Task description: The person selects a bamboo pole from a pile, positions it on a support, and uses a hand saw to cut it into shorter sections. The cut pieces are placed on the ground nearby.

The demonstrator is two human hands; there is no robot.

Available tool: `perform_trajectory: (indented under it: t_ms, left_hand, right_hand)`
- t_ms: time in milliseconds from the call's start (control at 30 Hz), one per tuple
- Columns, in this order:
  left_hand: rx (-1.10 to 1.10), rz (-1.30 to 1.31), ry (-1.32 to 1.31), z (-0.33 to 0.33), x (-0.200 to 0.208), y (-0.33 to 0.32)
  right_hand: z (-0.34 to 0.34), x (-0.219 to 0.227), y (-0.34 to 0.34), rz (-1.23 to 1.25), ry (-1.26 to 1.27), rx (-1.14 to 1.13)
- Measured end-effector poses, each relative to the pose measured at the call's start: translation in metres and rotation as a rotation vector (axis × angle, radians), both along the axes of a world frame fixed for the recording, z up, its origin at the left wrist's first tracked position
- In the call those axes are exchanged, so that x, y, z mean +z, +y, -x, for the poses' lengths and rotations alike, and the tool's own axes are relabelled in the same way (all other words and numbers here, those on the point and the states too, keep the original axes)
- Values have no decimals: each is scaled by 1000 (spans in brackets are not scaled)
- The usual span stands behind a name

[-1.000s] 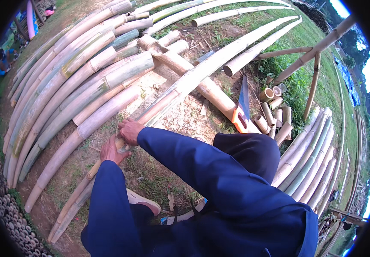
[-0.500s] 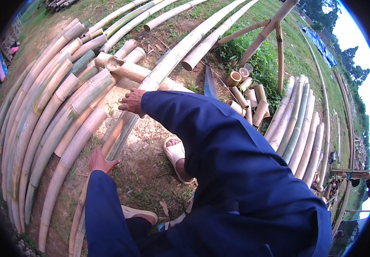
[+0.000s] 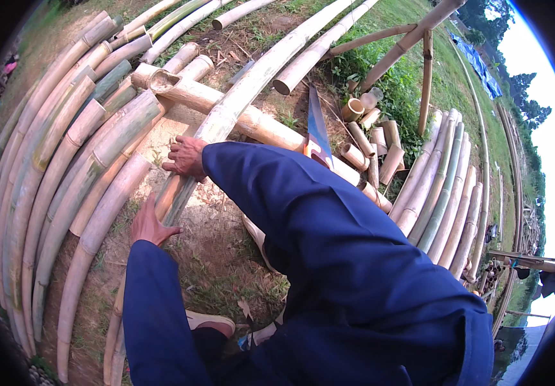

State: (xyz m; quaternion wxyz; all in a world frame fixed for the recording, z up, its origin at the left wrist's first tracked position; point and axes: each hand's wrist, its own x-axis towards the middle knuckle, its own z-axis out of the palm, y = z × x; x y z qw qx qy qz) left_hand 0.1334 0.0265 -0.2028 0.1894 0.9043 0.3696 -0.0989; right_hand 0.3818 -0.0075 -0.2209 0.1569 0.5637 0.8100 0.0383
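Note:
A long bamboo pole (image 3: 242,100) runs from the lower left to the top, across a thick bamboo crosspiece (image 3: 261,124) with a notched end. My right hand (image 3: 186,158) is closed over the pole just below the crosspiece, its fingers curling down the left side. Lower on the same pole, my left hand (image 3: 151,223) straddles it, fingers along the left side and thumb sticking out at the right. Both palms' undersides are hidden. A handsaw (image 3: 317,125) with an orange-edged handle leans at the crosspiece, near my right sleeve.
Many bamboo poles (image 3: 100,164) lie side by side at the left, more (image 3: 445,183) at the right. Short bamboo offcuts (image 3: 354,154) are piled past the saw. A bamboo trestle (image 3: 412,42) stands behind them. My sandalled foot (image 3: 210,321) is on the dirt.
My right hand has come down and closed on the pole. My left hand has slid slightly upward along it. The view has shifted, bringing the saw's handle out from behind my sleeve.

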Motion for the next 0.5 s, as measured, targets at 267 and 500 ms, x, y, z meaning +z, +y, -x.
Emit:
perform_trajectory:
  t_ms: [267,500]
  left_hand:
    - [55,147,-13,7,-14,9]
    - [14,56,-83,16,-29,4]
  right_hand:
    - [1,19,-10,57,311,33]
    - [3,15,-6,113,382,92]
